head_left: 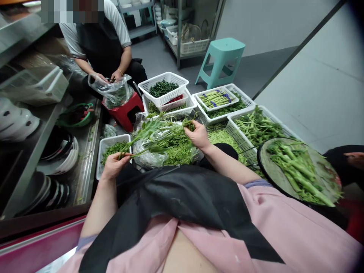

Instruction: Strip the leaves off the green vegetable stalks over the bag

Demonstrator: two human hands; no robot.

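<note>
Pinched in the fingers of my left hand [116,165] are the stem ends of some leafy green shoots [153,129], which stretch up and to the right. My right hand [198,135] is closed on the curled tips at the other side. Under the shoots lies an opened clear plastic bag [149,153] beside a heap of thin green stems [179,151]. Left of the bag, close to my left hand, stands a white basket [100,155] of cut greens.
A co-worker [99,41] sits opposite, hands in a plastic bag on a red stool [125,112]. White baskets [162,100] of chillies, asparagus and greens stand ahead. At right, a round board [263,159] bears thick green stalks; a metal shelf [85,178] with plates lines the left.
</note>
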